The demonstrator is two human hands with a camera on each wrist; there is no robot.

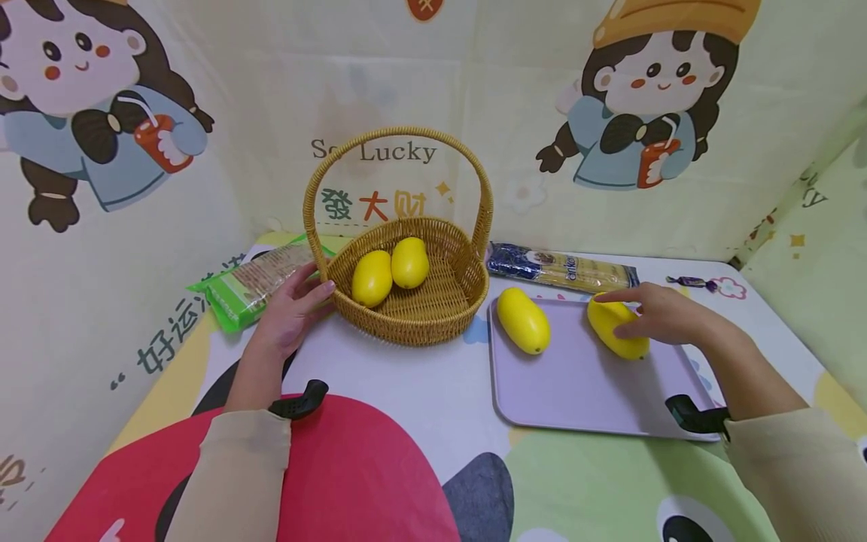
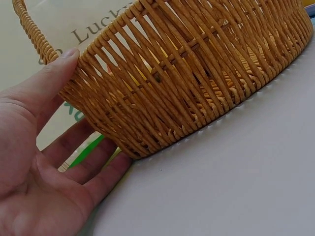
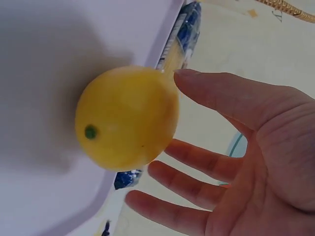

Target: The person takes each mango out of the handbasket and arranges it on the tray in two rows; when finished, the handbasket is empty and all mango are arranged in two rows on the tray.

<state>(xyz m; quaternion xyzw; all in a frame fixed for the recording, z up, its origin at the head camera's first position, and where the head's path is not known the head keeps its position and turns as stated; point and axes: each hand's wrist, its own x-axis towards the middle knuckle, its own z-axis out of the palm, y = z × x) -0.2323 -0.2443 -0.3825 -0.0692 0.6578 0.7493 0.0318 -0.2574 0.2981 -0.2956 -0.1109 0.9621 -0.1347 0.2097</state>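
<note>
My left hand (image 1: 287, 309) holds the left end of a wicker basket (image 1: 413, 324), its thumb at the rim by the handle base and its fingers against the outer side. Inside the basket lie two yellow mango-like fruits (image 1: 372, 278). On the right, my right hand (image 1: 660, 312) is over another yellow mango-like fruit (image 1: 626, 346) on a lilac tray (image 1: 562, 399). In the right wrist view the thumb tip comes right up to this fruit (image 3: 125, 118), while the other fingers are spread and partly hidden behind it. A similar fruit (image 1: 524, 321) lies at the tray's left side.
Behind the tray is a blue-and-yellow pasta packet (image 1: 562, 267), with a small purple wrapped candy (image 1: 692, 283) to its right. A green-edged packet (image 1: 254, 286) lies left of the basket. A printed cloth (image 1: 379, 361) covers the table, and printed sheets form the walls.
</note>
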